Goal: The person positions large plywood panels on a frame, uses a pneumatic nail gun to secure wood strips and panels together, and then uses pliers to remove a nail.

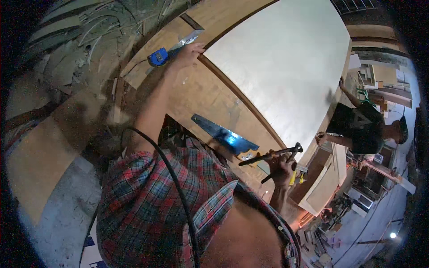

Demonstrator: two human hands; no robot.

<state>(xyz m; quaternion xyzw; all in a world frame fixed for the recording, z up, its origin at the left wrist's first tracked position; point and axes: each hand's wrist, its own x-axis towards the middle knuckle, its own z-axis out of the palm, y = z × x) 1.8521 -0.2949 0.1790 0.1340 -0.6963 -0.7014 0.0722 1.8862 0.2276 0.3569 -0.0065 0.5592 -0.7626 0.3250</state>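
Observation:
A large white panel (286, 67) with a brown wooden edge lies across a plywood worktop (210, 96). At its near-left corner my left hand (190, 52) has its fingers bent against the edge, gripping it. A blue tape measure (158, 57) lies beside that wrist, next to a metal blade-like tool (184, 41). In my right hand (281, 170), near the panel's right corner, is a pair of dark pincers (263, 157), handles spread and head pointing up to the right. A handsaw (223, 135) with a shiny blade lies between my arms.
A co-worker (364, 127) in a dark shirt and cap stands at the panel's right side, hands near its edge. Yellow-handled tools (296, 177) lie by my right hand. Wood scraps (96, 40) cover the floor at left. A wooden cabinet part (319, 192) stands right.

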